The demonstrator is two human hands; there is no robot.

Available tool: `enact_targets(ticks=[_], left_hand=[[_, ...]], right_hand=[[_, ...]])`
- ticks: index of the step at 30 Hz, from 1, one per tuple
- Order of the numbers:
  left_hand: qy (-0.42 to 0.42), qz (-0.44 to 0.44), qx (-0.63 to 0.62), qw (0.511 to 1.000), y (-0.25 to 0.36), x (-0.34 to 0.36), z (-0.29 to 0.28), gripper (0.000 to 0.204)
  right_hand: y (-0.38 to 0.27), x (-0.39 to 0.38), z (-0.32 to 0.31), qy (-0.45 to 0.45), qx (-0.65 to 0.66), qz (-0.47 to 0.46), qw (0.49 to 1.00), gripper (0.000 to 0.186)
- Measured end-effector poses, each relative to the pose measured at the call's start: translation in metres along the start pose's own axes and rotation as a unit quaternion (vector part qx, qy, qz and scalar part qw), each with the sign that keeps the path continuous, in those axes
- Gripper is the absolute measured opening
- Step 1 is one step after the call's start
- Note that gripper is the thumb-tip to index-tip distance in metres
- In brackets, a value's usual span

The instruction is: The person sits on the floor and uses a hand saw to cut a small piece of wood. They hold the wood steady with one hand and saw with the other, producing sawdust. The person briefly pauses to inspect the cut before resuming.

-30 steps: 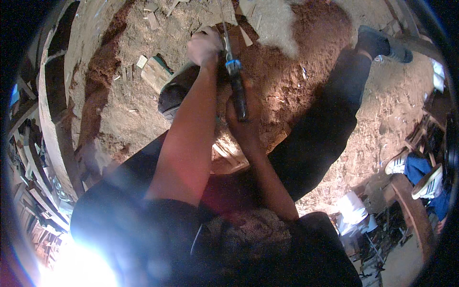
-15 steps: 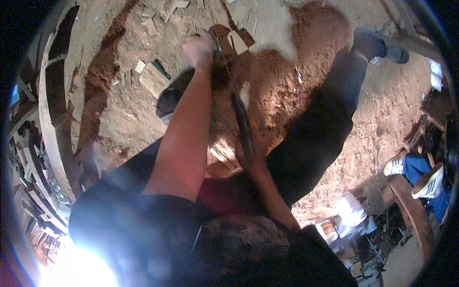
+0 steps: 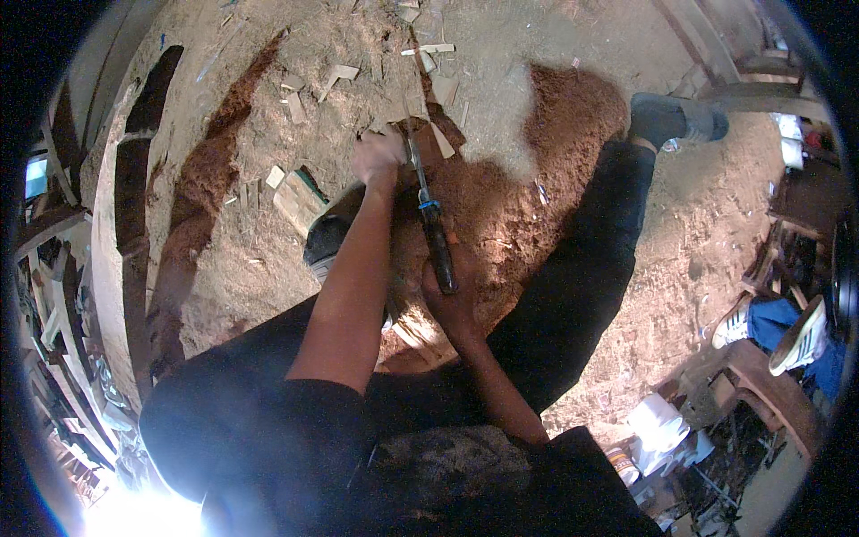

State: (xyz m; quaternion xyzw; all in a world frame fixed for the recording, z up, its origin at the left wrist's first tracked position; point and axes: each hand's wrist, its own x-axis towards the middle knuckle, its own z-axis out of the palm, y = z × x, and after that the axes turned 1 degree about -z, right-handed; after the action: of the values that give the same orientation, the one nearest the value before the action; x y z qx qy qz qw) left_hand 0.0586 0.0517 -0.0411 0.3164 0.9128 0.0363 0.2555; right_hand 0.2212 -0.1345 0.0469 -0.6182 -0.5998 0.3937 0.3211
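Note:
In the middle of the head view a long tool with a narrow metal blade and a black handle (image 3: 437, 242), with a blue collar, points away from me. My right hand (image 3: 454, 300) is closed around the rear of that handle. Farther off, my left hand (image 3: 378, 158) is closed beside the blade; what it grips is hidden under the fingers. A dark reddish-brown wooden piece (image 3: 442, 136) lies just right of the blade, with a pale wood strip over it. Left of my left forearm a pale wood block (image 3: 298, 202) sits beside my dark shoe (image 3: 326, 243).
Wood offcuts (image 3: 340, 79) and sawdust (image 3: 573, 116) cover the ground. My outstretched leg (image 3: 591, 242) lies to the right. A curved wooden beam (image 3: 116, 242) bounds the left. Someone's sneakers (image 3: 799, 338), a white container (image 3: 658, 421) and wood scraps are at right.
The view has shifted, so the ground sits lower in the picture. My right hand has pushed the tool forward, closer to my left hand, which stays near the blade.

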Motion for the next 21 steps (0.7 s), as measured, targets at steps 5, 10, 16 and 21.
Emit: enact_targets(ticks=[5, 10, 16, 21], left_hand=[[-0.036, 0.062, 0.015, 0.997, -0.003, 0.003, 0.015, 0.070], [0.012, 0.029, 0.023, 0.999, -0.017, 0.011, 0.021, 0.075], [0.021, -0.017, 0.002, 1.000, 0.007, -0.010, 0.000, 0.081], [0.028, -0.010, 0.012, 0.999, 0.001, -0.017, -0.004, 0.079]], right_hand=[[0.023, -0.025, 0.016, 0.071, 0.033, -0.028, 0.997, 0.053], [-0.025, -0.006, 0.002, 0.020, 0.074, 0.007, 0.997, 0.060], [0.017, -0.086, 0.000, -0.051, 0.063, 0.082, 0.993, 0.061], [0.044, -0.047, 0.013, -0.105, 0.060, 0.035, 0.992, 0.061]])
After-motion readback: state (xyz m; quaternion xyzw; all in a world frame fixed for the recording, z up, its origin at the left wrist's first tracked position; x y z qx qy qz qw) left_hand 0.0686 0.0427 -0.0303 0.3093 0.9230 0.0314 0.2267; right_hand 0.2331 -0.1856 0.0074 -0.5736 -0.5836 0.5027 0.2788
